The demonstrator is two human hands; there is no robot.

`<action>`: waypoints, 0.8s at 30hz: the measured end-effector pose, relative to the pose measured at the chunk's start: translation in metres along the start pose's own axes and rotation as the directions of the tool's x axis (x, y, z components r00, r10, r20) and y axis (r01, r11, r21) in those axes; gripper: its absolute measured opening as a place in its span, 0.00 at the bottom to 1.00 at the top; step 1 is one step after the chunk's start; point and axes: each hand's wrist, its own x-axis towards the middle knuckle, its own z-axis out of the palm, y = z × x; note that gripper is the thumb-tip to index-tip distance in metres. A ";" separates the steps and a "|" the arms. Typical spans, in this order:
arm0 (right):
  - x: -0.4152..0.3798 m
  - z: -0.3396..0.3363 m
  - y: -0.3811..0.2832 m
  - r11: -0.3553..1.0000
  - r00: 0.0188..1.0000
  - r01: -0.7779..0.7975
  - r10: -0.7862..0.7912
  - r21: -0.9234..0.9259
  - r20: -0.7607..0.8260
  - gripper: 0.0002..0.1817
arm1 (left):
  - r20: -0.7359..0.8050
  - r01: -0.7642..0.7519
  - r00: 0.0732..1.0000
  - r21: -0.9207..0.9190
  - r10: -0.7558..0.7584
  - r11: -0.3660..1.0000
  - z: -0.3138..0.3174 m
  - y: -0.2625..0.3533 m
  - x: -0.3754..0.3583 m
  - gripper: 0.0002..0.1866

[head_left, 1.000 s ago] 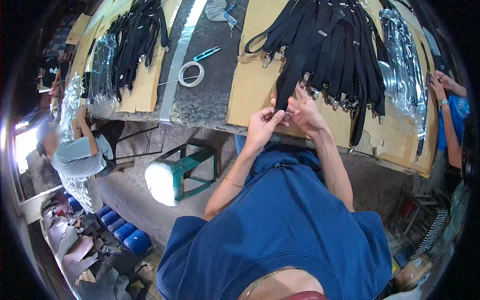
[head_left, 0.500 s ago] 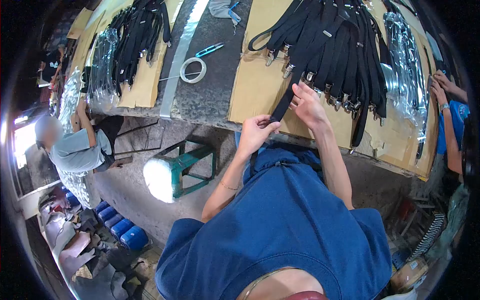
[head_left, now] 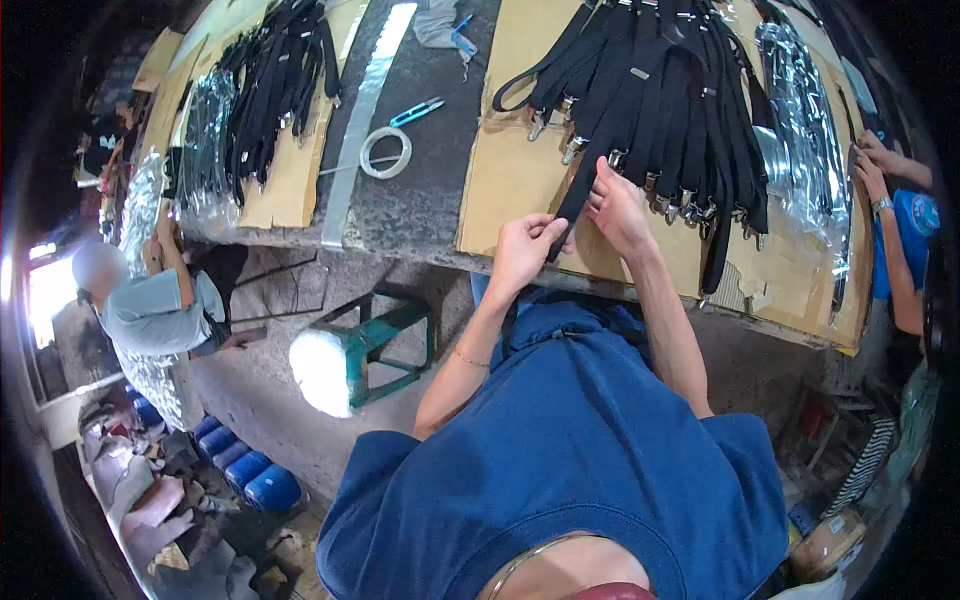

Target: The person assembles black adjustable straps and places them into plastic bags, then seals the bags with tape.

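Note:
My left hand (head_left: 528, 250) pinches the lower end of a black strap (head_left: 575, 195) near the table's front edge. Beside that strap, my right hand (head_left: 620, 212) is raised with its fingers apart, holding nothing that shows. A large bunch of black straps (head_left: 655, 110) with metal clips (head_left: 575, 148) fans out over a cardboard sheet (head_left: 490, 190), just beyond both hands.
White tape roll (head_left: 386, 153), blue snips (head_left: 417, 111) and a clear strip (head_left: 345, 190) lie left of the cardboard. More straps (head_left: 270, 110) lie farther left. A green stool (head_left: 385, 345) stands below. One person (head_left: 160, 300) is at left, another's hands (head_left: 878, 170) at right.
My left hand has moved up and right along the strap, closer to my right hand. My right hand has shifted only slightly.

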 end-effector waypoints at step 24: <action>0.007 -0.017 -0.020 0.958 0.982 0.165 -0.182 -0.235 -0.053 0.09 | 0.228 0.078 0.972 -0.085 -0.057 0.993 0.025 0.028 0.062 0.10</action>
